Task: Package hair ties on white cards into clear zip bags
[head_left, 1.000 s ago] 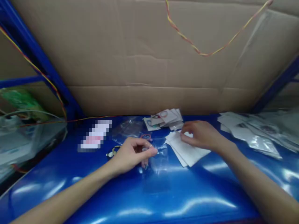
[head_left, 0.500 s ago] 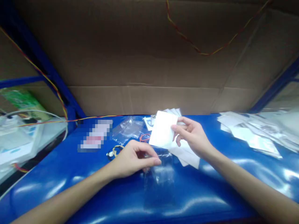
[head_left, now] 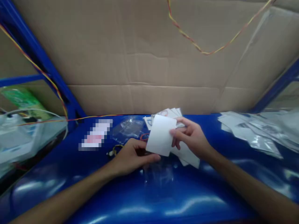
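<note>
My right hand (head_left: 192,137) pinches a blank white card (head_left: 161,135) and holds it tilted above the blue table (head_left: 70,174). Its lower edge sits close to my left hand (head_left: 132,157). My left hand is closed on the mouth of a small clear plastic bag (head_left: 160,174) that lies flat on the table in front of me. Under my right hand lies a small stack of white cards (head_left: 188,155).
Printed cards (head_left: 168,115) are piled at the back by the cardboard wall (head_left: 140,62). A crumpled clear bag (head_left: 128,127) and coloured rubber bands (head_left: 144,136) lie behind my left hand. Filled plastic packets (head_left: 254,132) spread at the right. A bin (head_left: 25,137) stands at the left.
My right hand picked one white card off the stack, lifted it, and has brought it down toward my left hand and the bag mouth. My left hand stayed on the bag.
</note>
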{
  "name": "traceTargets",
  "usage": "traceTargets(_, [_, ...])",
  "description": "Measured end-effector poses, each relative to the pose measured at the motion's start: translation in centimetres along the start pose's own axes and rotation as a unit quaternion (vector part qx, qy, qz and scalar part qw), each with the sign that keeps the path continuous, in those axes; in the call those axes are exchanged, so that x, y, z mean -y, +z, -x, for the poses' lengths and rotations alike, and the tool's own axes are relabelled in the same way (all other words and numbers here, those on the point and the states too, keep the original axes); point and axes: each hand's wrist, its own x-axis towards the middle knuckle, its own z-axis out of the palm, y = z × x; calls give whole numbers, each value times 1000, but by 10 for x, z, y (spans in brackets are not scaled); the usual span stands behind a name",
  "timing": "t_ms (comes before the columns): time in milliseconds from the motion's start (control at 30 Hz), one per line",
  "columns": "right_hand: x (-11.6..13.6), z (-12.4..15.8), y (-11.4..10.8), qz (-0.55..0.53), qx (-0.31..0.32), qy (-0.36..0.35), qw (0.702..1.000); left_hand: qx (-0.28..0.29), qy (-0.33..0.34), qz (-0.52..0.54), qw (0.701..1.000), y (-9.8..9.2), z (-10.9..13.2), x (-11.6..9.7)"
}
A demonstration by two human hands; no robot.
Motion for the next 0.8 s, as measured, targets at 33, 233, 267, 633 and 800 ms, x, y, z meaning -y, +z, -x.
traceTargets(33, [0, 1, 0, 7, 1, -6, 1000, -2, -3, -1, 1000, 0, 0, 1])
traceTargets(233, [-1, 2, -4, 43, 13, -51, 998, 0, -11, 23, 1000, -2, -3, 4])
traceTargets(267, [-1, 3, -5, 45, 21, -51, 997, 2, -11, 29, 1000, -2, -3, 4])
traceTargets(633, [-2, 7, 0, 60, 48, -31, 997, -8, -28, 33, 999, -4, -3, 2])
traceTargets(800, [-2, 8, 0, 66, 74, -10, 995, -18, -42, 71, 996, -3, -3, 3])
